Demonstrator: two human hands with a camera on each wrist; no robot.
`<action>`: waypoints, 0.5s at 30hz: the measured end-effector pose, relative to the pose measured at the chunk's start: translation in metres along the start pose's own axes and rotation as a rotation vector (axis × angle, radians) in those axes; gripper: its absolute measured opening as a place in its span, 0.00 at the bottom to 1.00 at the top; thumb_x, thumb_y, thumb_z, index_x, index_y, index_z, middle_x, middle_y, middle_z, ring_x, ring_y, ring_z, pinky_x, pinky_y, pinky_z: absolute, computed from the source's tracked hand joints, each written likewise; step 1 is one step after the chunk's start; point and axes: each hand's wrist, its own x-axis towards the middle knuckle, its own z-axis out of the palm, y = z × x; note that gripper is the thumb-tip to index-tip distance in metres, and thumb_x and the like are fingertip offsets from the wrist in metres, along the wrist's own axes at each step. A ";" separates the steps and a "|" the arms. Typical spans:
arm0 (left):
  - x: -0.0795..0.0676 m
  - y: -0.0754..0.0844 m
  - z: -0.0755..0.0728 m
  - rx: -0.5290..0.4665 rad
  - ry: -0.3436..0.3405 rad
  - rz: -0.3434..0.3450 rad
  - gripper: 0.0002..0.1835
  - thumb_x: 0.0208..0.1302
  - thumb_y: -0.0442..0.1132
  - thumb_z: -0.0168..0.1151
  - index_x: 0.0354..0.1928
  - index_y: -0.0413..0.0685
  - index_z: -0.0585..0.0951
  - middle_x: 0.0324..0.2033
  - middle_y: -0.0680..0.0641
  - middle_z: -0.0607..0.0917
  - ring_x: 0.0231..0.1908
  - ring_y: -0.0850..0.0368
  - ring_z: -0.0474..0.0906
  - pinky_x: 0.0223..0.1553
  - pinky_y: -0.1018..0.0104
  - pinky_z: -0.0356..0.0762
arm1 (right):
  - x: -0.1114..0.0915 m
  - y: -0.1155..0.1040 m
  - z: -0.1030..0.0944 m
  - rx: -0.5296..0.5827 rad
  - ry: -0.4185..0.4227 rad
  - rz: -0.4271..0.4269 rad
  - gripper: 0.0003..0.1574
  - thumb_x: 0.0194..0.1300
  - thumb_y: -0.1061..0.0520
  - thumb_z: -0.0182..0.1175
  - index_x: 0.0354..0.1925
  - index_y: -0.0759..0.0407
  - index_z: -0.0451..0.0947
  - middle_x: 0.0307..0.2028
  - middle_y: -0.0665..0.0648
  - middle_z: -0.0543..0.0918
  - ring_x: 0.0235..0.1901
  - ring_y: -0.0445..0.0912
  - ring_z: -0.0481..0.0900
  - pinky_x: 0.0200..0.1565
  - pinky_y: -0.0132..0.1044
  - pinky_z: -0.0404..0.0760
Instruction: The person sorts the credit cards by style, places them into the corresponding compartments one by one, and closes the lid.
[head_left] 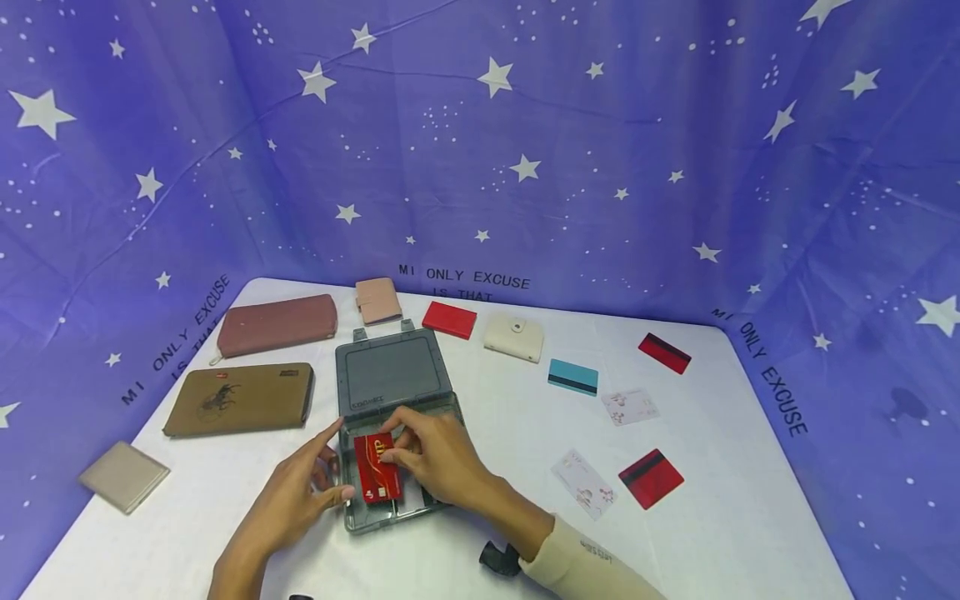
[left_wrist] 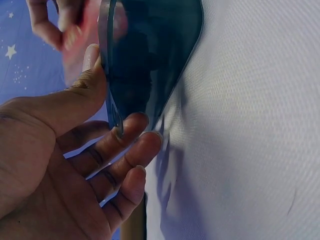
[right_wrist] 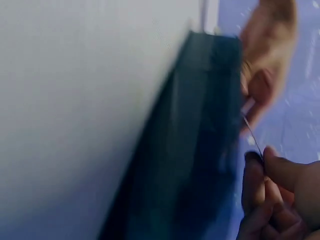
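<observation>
A translucent dark grey plastic case (head_left: 393, 375) lies on the table, its lid folded back and its compartments facing up. My right hand (head_left: 442, 458) pinches a red card (head_left: 372, 479) by its right edge, over the compartments. The right wrist view shows that card (right_wrist: 254, 135) edge-on as a thin line between thumb and fingers, above the case wall (right_wrist: 195, 130). My left hand (head_left: 292, 496) rests against the case's left side. In the left wrist view its thumb lies by the rim and its loosely bent fingers (left_wrist: 132, 150) touch the outer wall.
To the left lie a maroon zip wallet (head_left: 277, 325), an olive wallet (head_left: 240, 400) and a beige cardholder (head_left: 125, 477). Behind the case are pink (head_left: 378, 300), red (head_left: 449, 320) and cream (head_left: 514, 337) holders. Several cards, including a blue one (head_left: 573, 377), are scattered to the right.
</observation>
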 end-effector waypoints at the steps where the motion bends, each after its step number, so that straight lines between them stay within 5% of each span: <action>1: 0.000 0.000 0.000 -0.005 -0.001 0.001 0.53 0.50 0.43 0.78 0.77 0.54 0.59 0.43 0.52 0.81 0.32 0.67 0.74 0.35 0.70 0.74 | 0.001 -0.001 0.006 -0.059 0.011 -0.015 0.16 0.60 0.49 0.71 0.46 0.46 0.81 0.27 0.41 0.86 0.19 0.27 0.70 0.22 0.22 0.70; 6: 0.000 0.001 0.000 -0.020 -0.003 0.010 0.52 0.51 0.43 0.77 0.77 0.54 0.59 0.45 0.51 0.81 0.33 0.66 0.74 0.34 0.70 0.73 | 0.001 -0.007 0.024 -0.376 -0.007 -0.072 0.14 0.58 0.45 0.73 0.43 0.43 0.84 0.34 0.41 0.82 0.33 0.33 0.71 0.31 0.22 0.70; 10: -0.001 0.000 0.000 -0.013 -0.006 0.003 0.53 0.50 0.41 0.78 0.77 0.55 0.59 0.45 0.51 0.81 0.33 0.67 0.74 0.33 0.71 0.73 | -0.002 -0.008 0.029 -0.622 -0.076 -0.136 0.13 0.65 0.39 0.65 0.43 0.41 0.88 0.48 0.48 0.78 0.47 0.41 0.69 0.41 0.30 0.75; 12: -0.001 0.000 -0.001 -0.013 -0.004 0.007 0.53 0.50 0.41 0.78 0.77 0.54 0.59 0.45 0.51 0.81 0.32 0.67 0.74 0.33 0.71 0.73 | -0.003 -0.006 0.029 -0.671 -0.109 -0.155 0.17 0.69 0.36 0.59 0.43 0.40 0.88 0.53 0.51 0.77 0.52 0.44 0.68 0.47 0.37 0.75; 15: -0.001 -0.001 -0.001 -0.013 -0.008 0.008 0.53 0.50 0.42 0.78 0.77 0.54 0.59 0.45 0.51 0.81 0.33 0.66 0.75 0.33 0.70 0.73 | -0.006 -0.003 0.025 -0.591 -0.171 -0.136 0.21 0.70 0.33 0.55 0.47 0.39 0.87 0.61 0.54 0.75 0.59 0.47 0.67 0.55 0.44 0.74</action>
